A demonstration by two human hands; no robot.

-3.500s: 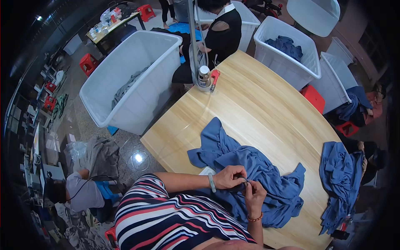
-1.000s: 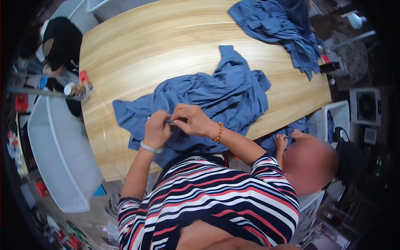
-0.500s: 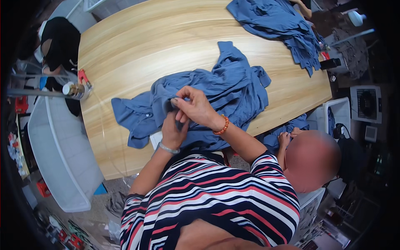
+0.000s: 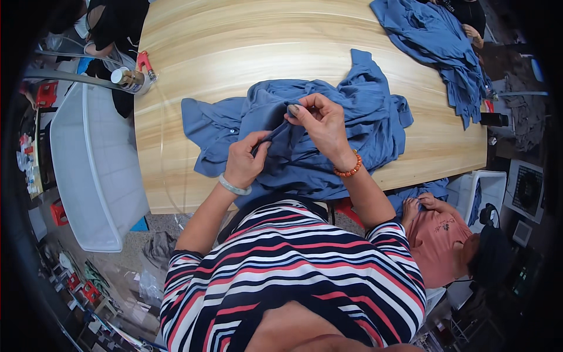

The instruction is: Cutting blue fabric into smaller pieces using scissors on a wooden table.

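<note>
A blue shirt (image 4: 363, 126) lies rumpled on the wooden table before me, one cuff pointing to the far side and another part with a small button spread to the left. My left hand (image 4: 245, 157), below a pale bangle, pinches a folded edge of the cloth between thumb and fingers. Farther up the same edge, my right hand (image 4: 321, 120), with an orange bead bracelet at its wrist, grips the fabric between thumb and forefinger. The edge runs raised between both hands. What lies beneath the bunched cloth is hidden.
More blue garments (image 4: 431, 53) hang over the table's far right edge, near another person. A bottle (image 4: 130, 81) and red-handled clippers (image 4: 145, 63) sit at the left edge. White bins (image 4: 94, 164) stand to the left. A co-worker in a pink top (image 4: 437, 243) handles blue cloth at right.
My hands have moved apart, and the shirt's edge now shows stretched between them. The whole view has shifted, so the table appears higher and farther right.
</note>
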